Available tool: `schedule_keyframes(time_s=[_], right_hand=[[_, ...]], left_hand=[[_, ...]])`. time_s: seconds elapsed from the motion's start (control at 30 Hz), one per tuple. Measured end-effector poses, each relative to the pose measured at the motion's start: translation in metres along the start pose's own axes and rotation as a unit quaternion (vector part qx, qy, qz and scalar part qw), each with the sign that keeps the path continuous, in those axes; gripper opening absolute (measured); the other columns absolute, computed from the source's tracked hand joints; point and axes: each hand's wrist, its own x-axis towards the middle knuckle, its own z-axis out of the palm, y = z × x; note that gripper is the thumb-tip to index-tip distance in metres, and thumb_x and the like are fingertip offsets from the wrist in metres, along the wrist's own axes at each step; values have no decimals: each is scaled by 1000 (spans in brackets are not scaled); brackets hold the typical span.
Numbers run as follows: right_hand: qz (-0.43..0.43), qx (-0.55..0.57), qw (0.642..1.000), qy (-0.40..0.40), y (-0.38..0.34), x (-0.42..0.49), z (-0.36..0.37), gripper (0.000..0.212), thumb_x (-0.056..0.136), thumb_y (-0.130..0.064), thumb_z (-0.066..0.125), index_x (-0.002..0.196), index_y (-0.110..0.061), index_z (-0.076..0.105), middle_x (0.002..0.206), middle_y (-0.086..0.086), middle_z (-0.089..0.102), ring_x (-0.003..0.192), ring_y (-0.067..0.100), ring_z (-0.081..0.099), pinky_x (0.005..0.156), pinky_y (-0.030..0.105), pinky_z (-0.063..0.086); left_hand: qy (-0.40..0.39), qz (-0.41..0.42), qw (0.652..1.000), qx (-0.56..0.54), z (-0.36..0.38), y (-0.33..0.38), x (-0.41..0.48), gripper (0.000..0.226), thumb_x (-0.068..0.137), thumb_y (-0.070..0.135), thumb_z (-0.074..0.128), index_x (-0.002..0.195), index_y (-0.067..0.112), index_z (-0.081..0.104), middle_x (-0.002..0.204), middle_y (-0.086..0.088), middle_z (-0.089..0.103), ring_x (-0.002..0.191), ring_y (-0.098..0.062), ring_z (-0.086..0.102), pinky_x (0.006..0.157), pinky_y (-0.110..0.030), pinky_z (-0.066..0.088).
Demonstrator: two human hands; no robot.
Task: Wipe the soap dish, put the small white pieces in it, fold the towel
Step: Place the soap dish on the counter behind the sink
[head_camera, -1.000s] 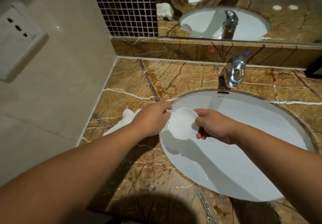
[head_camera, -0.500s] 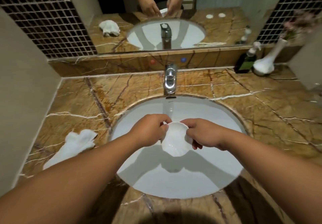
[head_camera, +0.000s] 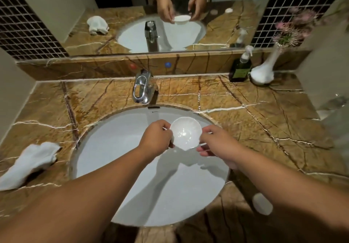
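Note:
A small round white soap dish (head_camera: 186, 133) hangs over the white sink basin (head_camera: 132, 167), hollow side up and empty. My left hand (head_camera: 155, 138) pinches its left rim, and my right hand (head_camera: 215, 144) holds its right rim. A crumpled white towel (head_camera: 31, 162) lies on the marble counter at the far left, apart from both hands. One small white piece (head_camera: 262, 204) rests on the counter near the front right, beside my right forearm.
A chrome tap (head_camera: 142, 88) stands behind the basin. At the back right are a dark soap dispenser (head_camera: 240, 67) and a white vase (head_camera: 263, 71) with pink flowers. A mirror above reflects the counter. Walls close in on both sides.
The view has swung right, so the towel now sits at the far left. The dish has tipped from tilted to level, hollow side up, still held by both hands over the basin.

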Motion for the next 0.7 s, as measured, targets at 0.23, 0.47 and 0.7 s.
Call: schedule_keyframes(time_s=[0.23, 0.47, 0.7], right_hand=[[2, 35, 998, 47, -16, 16, -7, 23, 88, -12, 49, 109, -11, 60, 104, 19, 63, 79, 25, 68, 72, 34, 60], [-1, 27, 998, 65, -36, 47, -21, 17, 86, -15, 50, 98, -12, 61, 93, 16, 62, 71, 23, 63, 78, 41, 60], [13, 23, 995, 94, -63, 88, -32, 20, 90, -17, 49, 105, -10, 60, 94, 13, 64, 71, 21, 64, 77, 39, 59]], left_hand=[[-29, 15, 999, -5, 8, 7, 17, 24, 88, 8, 48, 100, 27, 52, 64, -8, 70, 56, -18, 66, 53, -36, 48], [-9, -25, 997, -74, 8, 27, 43, 20, 87, 5, 47, 92, 17, 62, 82, -11, 69, 59, -19, 67, 59, -39, 54], [2, -34, 993, -117, 13, 54, 82, 20, 91, 3, 46, 90, 6, 66, 72, -15, 66, 65, -26, 63, 73, -46, 57]])
